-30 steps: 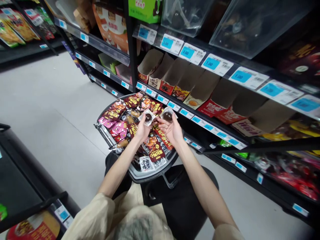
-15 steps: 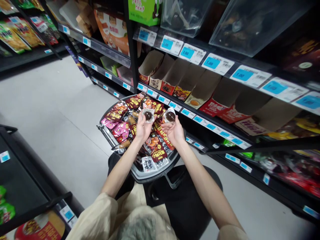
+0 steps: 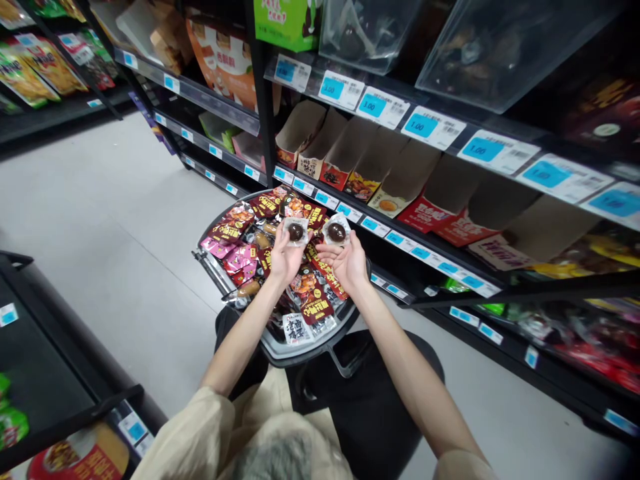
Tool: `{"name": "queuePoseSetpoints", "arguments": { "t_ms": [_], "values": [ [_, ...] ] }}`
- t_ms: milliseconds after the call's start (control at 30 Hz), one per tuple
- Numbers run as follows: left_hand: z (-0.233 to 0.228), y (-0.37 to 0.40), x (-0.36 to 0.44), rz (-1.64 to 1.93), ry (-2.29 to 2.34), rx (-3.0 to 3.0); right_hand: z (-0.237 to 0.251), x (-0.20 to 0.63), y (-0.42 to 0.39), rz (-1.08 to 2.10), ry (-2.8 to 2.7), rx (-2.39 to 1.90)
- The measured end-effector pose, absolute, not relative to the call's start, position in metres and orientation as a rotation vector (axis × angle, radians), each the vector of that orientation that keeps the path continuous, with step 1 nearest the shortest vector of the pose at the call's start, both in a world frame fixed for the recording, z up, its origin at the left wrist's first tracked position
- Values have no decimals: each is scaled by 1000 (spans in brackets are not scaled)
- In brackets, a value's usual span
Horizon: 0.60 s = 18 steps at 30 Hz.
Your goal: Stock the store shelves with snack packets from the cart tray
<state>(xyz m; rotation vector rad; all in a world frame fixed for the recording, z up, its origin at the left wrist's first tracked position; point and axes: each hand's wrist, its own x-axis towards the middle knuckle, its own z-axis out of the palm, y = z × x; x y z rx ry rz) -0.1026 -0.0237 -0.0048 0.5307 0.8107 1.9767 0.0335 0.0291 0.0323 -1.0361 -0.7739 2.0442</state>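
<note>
The left hand (image 3: 286, 260) held a dark-centred packet (image 3: 295, 232) over the far part of the basket (image 3: 286, 353), much as before; the right hand (image 3: 351, 264) held the second packet (image 3: 337, 232), shifted slightly left.

Near me, the left hand (image 3: 286, 260) holds a packet (image 3: 305, 240) with a dark round item (image 3: 295, 231) showing; the right hand (image 3: 351, 264) holds a second packet (image 3: 337, 231) just beside it, above a basket (image 3: 287, 351) heaped with bagged snacks (image 3: 311, 293).
</note>
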Motion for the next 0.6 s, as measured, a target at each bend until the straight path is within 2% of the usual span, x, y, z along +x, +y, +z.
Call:
{"name": "queuePoseSetpoints", "arguments": {
  "t_ms": [233,600],
  "values": [
    [-2,-24,-103,1966,852,549,31,29,22,2019,-889,-967],
    [-10,-25,-96,1972,888,653,22,24,13,1472,-1256,-927]
  ]
}}
